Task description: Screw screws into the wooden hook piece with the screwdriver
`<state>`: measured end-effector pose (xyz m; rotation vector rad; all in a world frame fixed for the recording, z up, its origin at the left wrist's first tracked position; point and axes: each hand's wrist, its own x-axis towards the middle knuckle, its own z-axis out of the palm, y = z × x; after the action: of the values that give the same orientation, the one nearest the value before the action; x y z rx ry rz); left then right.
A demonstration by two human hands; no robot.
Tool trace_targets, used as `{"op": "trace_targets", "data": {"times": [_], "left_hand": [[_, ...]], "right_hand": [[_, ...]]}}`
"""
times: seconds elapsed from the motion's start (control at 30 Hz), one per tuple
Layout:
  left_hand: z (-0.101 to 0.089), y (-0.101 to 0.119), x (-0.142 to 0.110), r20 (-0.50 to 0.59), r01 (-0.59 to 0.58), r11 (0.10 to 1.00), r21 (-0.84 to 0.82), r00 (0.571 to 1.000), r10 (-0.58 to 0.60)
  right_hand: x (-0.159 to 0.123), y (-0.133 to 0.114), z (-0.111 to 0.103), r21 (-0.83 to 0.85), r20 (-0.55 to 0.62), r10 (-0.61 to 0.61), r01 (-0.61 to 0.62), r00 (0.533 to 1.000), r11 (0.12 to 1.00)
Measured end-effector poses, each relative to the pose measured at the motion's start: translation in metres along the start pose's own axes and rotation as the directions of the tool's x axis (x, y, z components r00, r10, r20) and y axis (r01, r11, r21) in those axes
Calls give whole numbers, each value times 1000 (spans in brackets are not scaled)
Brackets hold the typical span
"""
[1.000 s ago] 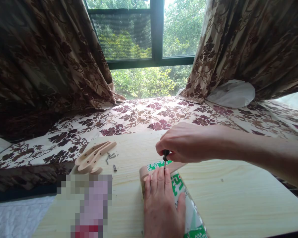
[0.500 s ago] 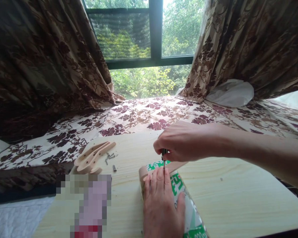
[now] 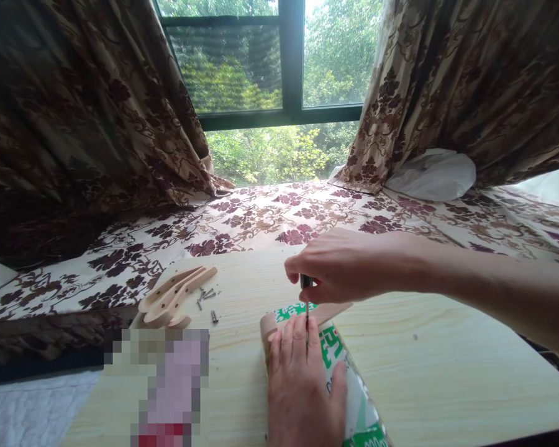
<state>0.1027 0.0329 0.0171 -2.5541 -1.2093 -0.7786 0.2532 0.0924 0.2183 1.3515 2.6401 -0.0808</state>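
Note:
My right hand (image 3: 328, 267) is closed round the dark handle of a screwdriver (image 3: 306, 281), held upright with its thin shaft pointing down. The tip meets the work beside my left index finger, where the fingers hide it. Flat on top of a pale wooden piece (image 3: 335, 310), my left hand (image 3: 305, 385) has its fingers stretched out, pressing it down. The wooden piece lies across a white-and-green printed carton (image 3: 359, 397), partly covered by my left hand. Whether a screw sits under the tip cannot be made out.
Several curved wooden pieces with holes (image 3: 179, 298) lie at the left of the table (image 3: 447, 360). Near them are several loose screws (image 3: 208, 293) and another screw (image 3: 215, 317). A blurred pinkish item (image 3: 174, 379) lies at front left. Beyond is a flowered cloth (image 3: 261, 217).
My right hand has turned slightly on the screwdriver handle, its fingers shifting a little left, and more of the handle shows. My left hand stays almost in place.

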Motion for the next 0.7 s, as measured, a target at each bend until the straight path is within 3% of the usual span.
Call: {"op": "trace_targets", "data": {"times": [0.17, 0.47, 0.7], "left_hand": [[-2, 0, 0, 8, 10, 1000, -15, 1000, -10], [-2, 1, 0, 11, 12, 1000, -25, 1000, -11], [-1, 1, 2, 22, 10, 999, -31, 1000, -9]], "right_hand": [[0, -4, -2, -13, 20, -28, 28, 999, 1000], [0, -6, 6, -20, -33, 56, -57, 998, 998], [-4, -4, -1, 25, 4, -45, 45, 999, 999]]}}
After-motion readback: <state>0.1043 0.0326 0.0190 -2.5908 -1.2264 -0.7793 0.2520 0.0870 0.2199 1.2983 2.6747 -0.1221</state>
